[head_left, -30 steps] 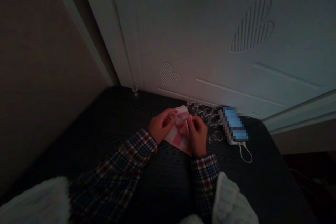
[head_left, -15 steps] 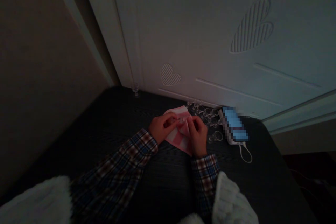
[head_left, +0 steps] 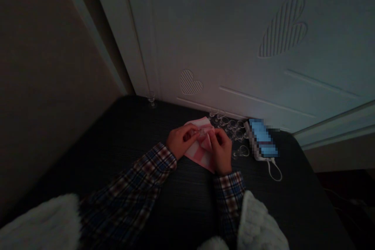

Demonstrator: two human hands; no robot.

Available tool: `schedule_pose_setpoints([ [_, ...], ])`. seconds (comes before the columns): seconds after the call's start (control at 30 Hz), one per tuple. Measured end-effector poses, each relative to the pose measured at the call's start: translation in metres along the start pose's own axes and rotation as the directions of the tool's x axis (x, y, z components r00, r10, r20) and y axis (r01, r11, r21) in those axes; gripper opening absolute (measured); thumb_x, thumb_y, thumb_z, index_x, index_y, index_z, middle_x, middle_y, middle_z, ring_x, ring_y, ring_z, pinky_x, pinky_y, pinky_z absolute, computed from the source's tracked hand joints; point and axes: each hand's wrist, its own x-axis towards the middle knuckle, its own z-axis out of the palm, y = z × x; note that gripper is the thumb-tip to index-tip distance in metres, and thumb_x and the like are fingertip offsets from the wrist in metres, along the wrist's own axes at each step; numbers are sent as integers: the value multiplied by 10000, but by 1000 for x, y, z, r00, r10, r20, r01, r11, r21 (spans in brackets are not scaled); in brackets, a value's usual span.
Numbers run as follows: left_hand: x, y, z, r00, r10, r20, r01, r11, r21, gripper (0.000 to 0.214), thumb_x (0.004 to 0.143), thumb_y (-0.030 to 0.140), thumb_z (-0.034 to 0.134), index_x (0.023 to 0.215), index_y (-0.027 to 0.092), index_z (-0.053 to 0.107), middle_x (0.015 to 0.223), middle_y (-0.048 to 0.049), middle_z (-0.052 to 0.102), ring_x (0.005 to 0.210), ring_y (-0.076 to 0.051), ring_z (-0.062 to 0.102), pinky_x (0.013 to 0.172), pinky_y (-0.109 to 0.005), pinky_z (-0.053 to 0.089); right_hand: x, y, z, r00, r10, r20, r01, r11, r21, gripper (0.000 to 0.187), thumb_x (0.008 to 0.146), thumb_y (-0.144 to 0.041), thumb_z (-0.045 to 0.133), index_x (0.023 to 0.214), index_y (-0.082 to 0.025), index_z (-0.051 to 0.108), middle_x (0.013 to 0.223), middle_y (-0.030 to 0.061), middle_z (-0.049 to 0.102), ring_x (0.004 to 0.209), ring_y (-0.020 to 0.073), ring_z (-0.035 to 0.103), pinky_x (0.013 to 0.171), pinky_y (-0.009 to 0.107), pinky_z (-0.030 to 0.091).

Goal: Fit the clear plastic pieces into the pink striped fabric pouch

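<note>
My left hand [head_left: 181,140] is closed, with thumb and forefinger pinching a small clear piece [head_left: 201,133] that looks like glass or plastic. My right hand [head_left: 222,151] grips a pink and white cloth [head_left: 200,156], a fold of it bunched up against the clear piece. The rest of the cloth spreads beneath both hands on the dark tabletop [head_left: 123,133]. Just beyond my right hand lie several small clear pieces with round rims [head_left: 232,124]. One more clear ringed piece [head_left: 243,151] sits nearer, right of that hand. Dim light hides the held piece's exact shape.
A phone with a lit, blurred screen [head_left: 263,138] rests on the right, a white cable [head_left: 275,175] looping from it. Alone at the back left stands another small clear piece [head_left: 151,99]. A white panel with heart reliefs [head_left: 205,47] rises behind the table.
Both hands stay in nearly the same place, with the fingers shifting slightly at the cloth and clear piece. The view has moved very little.
</note>
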Motion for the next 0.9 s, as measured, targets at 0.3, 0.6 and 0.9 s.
schedule_pose_setpoints([
  [0.3, 0, -1, 0, 1000, 0, -28, 0, 1000, -19, 199, 787, 343, 528, 897, 197, 604, 600, 44, 553, 486, -73, 465, 449, -179, 340, 0, -3, 0, 998, -5, 67, 0, 997, 78, 234, 818, -377, 483, 821, -177, 604, 791, 19, 588, 741, 141, 520, 662, 254, 397],
  [0.6, -2, 0, -2, 999, -50, 2, 50, 993, -106, 254, 790, 400, 527, 917, 191, 596, 564, 40, 581, 495, -91, 542, 471, -180, 396, 1, -4, 0, 996, -26, 83, 20, 997, 75, 193, 783, -361, 542, 792, -185, 620, 722, -10, 494, 677, 115, 460, 614, 234, 370],
  [0.9, -2, 0, -5, 997, -75, 34, 79, 984, -160, 276, 850, 403, 425, 926, 180, 570, 526, 38, 569, 452, -89, 525, 444, -180, 384, -1, -7, -1, 987, -44, 153, 44, 999, 5, 197, 796, -367, 528, 777, -191, 614, 742, -5, 520, 690, 122, 476, 620, 246, 364],
])
